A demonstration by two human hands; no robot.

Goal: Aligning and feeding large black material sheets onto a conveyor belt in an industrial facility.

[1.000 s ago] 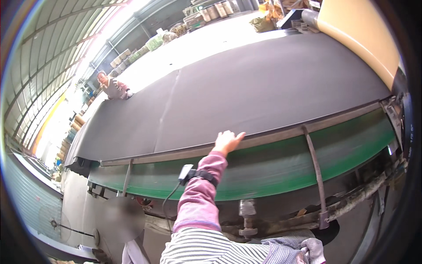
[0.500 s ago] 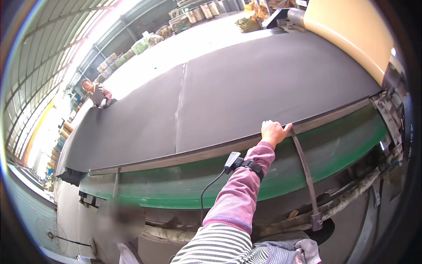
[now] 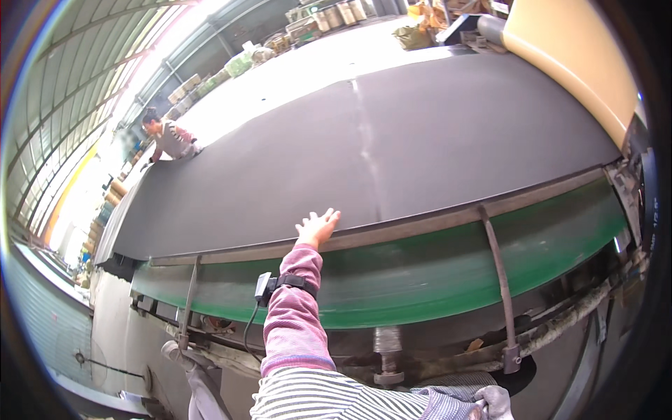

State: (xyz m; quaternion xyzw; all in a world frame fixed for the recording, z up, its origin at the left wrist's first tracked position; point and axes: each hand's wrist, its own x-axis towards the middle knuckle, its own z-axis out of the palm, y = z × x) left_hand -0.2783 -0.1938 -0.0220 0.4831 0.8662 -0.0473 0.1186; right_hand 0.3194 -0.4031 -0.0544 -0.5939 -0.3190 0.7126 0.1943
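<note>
My left hand point(image 3: 318, 228) lies palm down on the near edge of a wide dark grey sheet point(image 3: 266, 161), fingers spread and gripping nothing. The sheet runs across a long machine bed. A pale, scuffed seam point(image 3: 367, 143) crosses it to the right of my hand. Below that edge hangs a curved green belt point(image 3: 448, 273). A strap with a small cabled device circles my left forearm. My right hand does not show. A greyish glove point(image 3: 495, 402) rests by my clothing at lower right; whether anything is inside it cannot be made out.
A co-worker point(image 3: 171, 138) leans at the sheet's far left end. Metal posts point(image 3: 497, 280) rise along the near side. A large tan roller point(image 3: 574, 66) stands at the right. Rolls and bundles point(image 3: 336, 15) line the back.
My left hand has shifted left along the sheet's edge, fingers now spread. The sheet's seam has moved right. The co-worker has turned toward the left, and the view has shifted slightly.
</note>
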